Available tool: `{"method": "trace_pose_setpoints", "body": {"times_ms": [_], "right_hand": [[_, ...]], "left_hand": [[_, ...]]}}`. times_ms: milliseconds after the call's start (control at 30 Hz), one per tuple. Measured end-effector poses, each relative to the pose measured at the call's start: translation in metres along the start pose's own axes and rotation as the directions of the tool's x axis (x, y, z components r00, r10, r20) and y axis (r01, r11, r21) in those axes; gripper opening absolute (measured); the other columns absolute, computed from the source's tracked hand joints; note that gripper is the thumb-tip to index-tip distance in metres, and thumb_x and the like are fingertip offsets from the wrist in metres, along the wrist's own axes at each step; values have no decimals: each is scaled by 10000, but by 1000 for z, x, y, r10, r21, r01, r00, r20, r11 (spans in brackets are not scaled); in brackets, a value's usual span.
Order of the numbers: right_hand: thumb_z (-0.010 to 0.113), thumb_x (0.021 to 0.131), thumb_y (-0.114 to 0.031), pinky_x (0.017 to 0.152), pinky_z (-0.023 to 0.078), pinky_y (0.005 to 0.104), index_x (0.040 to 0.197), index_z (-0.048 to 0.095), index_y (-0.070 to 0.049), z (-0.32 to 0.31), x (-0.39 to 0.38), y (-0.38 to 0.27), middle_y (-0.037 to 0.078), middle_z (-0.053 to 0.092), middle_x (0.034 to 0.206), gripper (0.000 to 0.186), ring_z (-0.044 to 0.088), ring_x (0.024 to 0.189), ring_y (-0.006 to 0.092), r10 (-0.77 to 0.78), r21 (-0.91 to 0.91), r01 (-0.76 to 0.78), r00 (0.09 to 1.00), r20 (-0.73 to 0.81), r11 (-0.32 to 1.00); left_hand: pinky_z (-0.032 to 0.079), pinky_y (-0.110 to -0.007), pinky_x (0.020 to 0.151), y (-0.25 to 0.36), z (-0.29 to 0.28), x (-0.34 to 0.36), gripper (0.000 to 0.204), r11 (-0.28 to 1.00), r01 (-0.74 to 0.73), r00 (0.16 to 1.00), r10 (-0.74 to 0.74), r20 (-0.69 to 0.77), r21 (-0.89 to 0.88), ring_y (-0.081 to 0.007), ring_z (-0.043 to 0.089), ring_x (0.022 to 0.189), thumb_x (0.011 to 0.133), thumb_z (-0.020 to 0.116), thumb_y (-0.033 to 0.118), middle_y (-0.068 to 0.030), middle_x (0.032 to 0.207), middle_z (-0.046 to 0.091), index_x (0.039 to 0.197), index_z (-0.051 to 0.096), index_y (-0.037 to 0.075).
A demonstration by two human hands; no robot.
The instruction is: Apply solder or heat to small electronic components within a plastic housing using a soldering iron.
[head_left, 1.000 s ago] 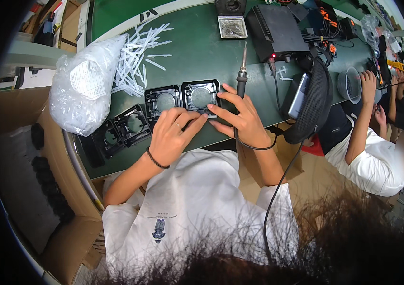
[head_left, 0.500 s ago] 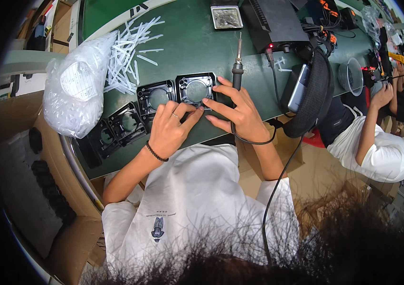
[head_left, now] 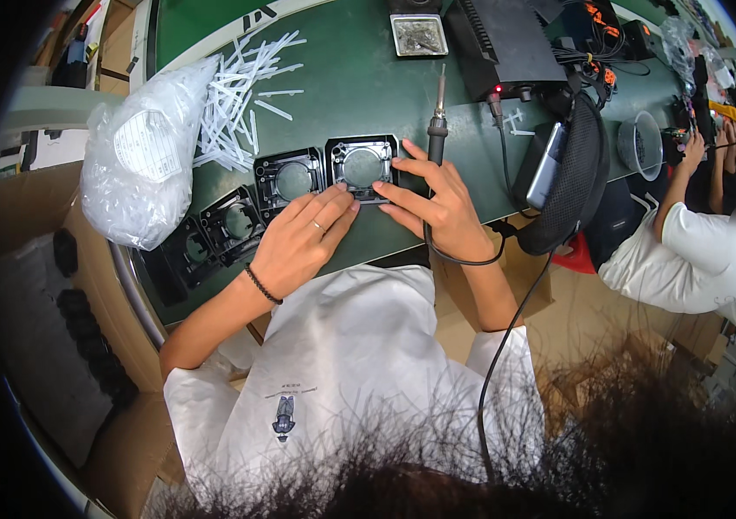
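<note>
A: Left hand (head_left: 298, 246) flat on the green table (head_left: 359, 78), fingers together and stretched, tips pressing the lower left corner of the square black fan frame (head_left: 363, 165). Thin ring on one finger, dark band on the wrist

B: And the right hand (head_left: 437, 208)?

A: Spread over the lower right edge of the same frame, fingertips on its rim. Soldering iron (head_left: 437, 130) tucked between thumb and palm, tip pointing away from the body, black cable looping down past the wrist

B: Position of the frame?

A: Lying flat near the front edge of the table, between both hands, round opening facing up. Second fan frame (head_left: 292, 178) just beside it on the left, touching or nearly so; cannot tell which. More frames (head_left: 212, 233) further left in a row along the table edge

B: Other things around?

A: Clear plastic bag (head_left: 138, 164) at the left end, loose white plastic strips (head_left: 242, 95) next to it. Black soldering station (head_left: 506, 43) at the back with a small square tray (head_left: 420, 35) beside it. Another person in white (head_left: 697, 259) seated well to the right
</note>
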State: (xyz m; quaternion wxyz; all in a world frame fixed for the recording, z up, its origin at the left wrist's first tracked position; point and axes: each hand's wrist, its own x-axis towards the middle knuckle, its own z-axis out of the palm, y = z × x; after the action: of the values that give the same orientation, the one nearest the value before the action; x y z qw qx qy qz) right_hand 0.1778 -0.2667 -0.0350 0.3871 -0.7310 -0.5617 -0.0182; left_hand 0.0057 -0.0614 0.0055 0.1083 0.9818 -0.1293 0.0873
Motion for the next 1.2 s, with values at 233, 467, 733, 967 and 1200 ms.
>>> {"method": "trace_pose_setpoints", "body": {"times_ms": [233,467,733,967,1200], "right_hand": [[896,813,-171,982,530,451,1177,810,-167,-2,0,-2,90,657,1307,374,610,1369,344,-15,-26,16,999,37,1000],[669,1051,-254,829,590,408,1396,623,-100,0,-16,11,208,576,1391,380,735,1044,337,-136,117,168,960,-245,979],[578,1085,-273,755,641,415,1230,579,30,11,-31,8,283,621,1293,336,737,885,325,416,610,149,605,-679,778],[775,907,45,664,686,371,1063,590,21,25,-46,-11,221,635,1111,243,722,741,239,441,596,-71,743,-503,800],[793,900,33,655,690,363,1024,622,17,24,-51,-6,216,659,1093,212,739,707,247,397,528,-107,785,-475,843]], "left_hand": [[434,-424,1092,-10,-8,2,508,999,-22,997,24,78,-29,-285,571,1356,867,705,106,-113,1415,592,1370,689,39],[329,-514,1239,-41,-15,32,1051,961,170,985,-159,65,-218,-395,415,1512,705,913,130,-182,1581,459,1619,397,76],[462,-456,1184,-44,-12,39,966,840,229,930,-338,-144,-491,-401,518,1422,709,909,43,-185,1586,463,1566,461,56],[468,-439,1181,-53,-8,31,955,829,221,908,-367,-202,-515,-381,534,1428,679,919,1,-166,1600,488,1553,541,72],[496,-459,1144,-55,-6,32,956,841,202,904,-357,-235,-502,-403,552,1387,676,909,-13,-171,1578,500,1553,548,105]]}}
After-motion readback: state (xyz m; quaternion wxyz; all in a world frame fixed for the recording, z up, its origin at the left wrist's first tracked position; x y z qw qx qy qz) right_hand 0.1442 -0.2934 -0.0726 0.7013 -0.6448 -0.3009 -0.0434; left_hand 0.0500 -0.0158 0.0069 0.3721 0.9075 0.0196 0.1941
